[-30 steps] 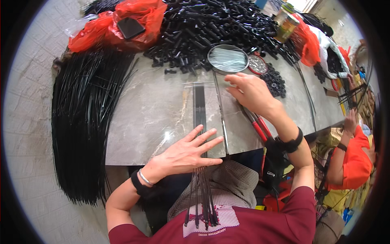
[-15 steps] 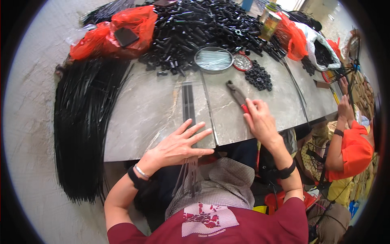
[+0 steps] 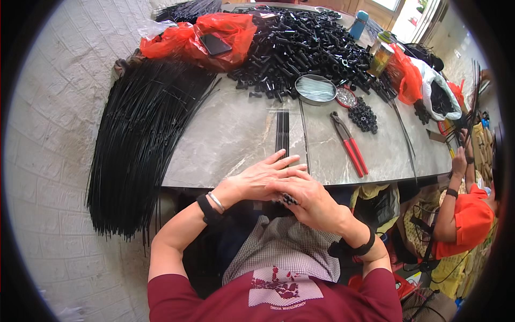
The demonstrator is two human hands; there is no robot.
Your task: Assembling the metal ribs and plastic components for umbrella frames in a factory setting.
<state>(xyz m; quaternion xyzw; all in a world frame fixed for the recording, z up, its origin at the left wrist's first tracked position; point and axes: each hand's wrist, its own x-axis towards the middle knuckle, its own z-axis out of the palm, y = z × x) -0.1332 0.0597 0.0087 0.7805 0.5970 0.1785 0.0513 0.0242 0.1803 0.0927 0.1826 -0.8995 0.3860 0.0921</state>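
A flat row of thin black rods [image 3: 282,130] lies on the table and runs toward me under my left hand. Fingers extended, my left hand [image 3: 257,177] rests across the rods at the table's front edge. My right hand [image 3: 311,201] is closed around the near ends of the rods, just off that edge; a dark cluster of tips shows between its fingers. The two hands touch and overlap. Thin metal wires lie crosswise at the rods' far end. Red-handled pincers [image 3: 350,147] lie on the table to the right, with no hand on them.
A large bundle of black rods [image 3: 139,139] overhangs the left edge. Behind are a heap of black tubular parts [image 3: 306,45], a round tin of pale rods [image 3: 315,89], small black star-shaped parts [image 3: 363,115] and red bags [image 3: 225,35]. A person in orange [image 3: 466,220] works at the right.
My right hand has let go of the pincers, leaving them on the table, and moved left to grip the rod ends beside my left hand. The view has shifted.
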